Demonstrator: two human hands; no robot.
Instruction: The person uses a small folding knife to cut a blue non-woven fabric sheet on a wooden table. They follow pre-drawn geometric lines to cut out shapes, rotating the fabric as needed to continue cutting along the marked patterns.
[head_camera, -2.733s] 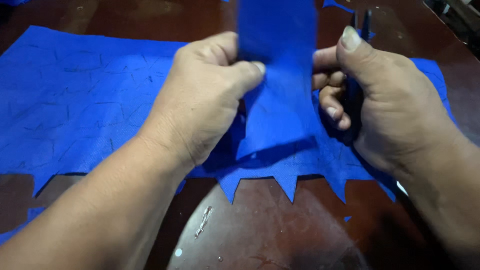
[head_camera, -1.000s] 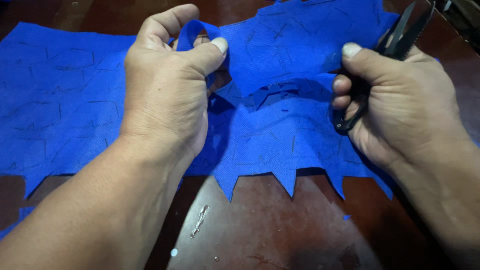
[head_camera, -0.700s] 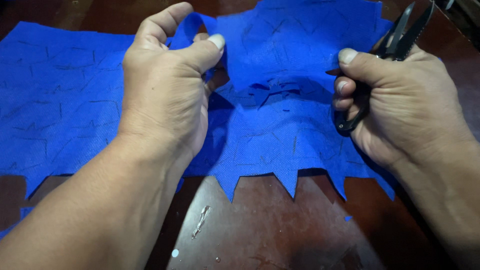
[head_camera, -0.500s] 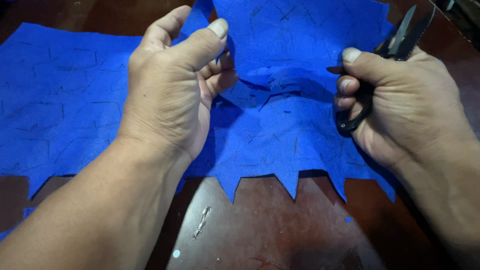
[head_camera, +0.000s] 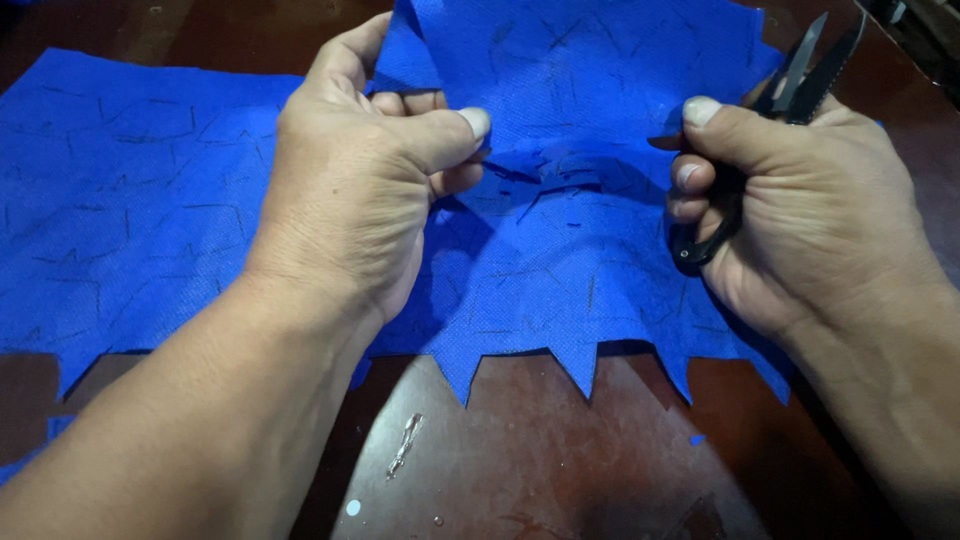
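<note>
Blue fabric sheet (head_camera: 150, 230), thin, limp and light, spread across the counter (head_camera: 560, 470) to its far edge: left hand (head_camera: 360, 190) pinches a raised fold, right hand (head_camera: 800, 210) grips black snips (head_camera: 770, 130); best held by pinching near an edge.

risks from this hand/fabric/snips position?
1. The black thread snips in the right hand have their blades apart, pointing away but near the lifted blue non-woven fabric sheet: a stray snag or nick seems possible.
2. The left hand pinches a raised fold; pulling harder might tear along the sheet's cut slits.
</note>
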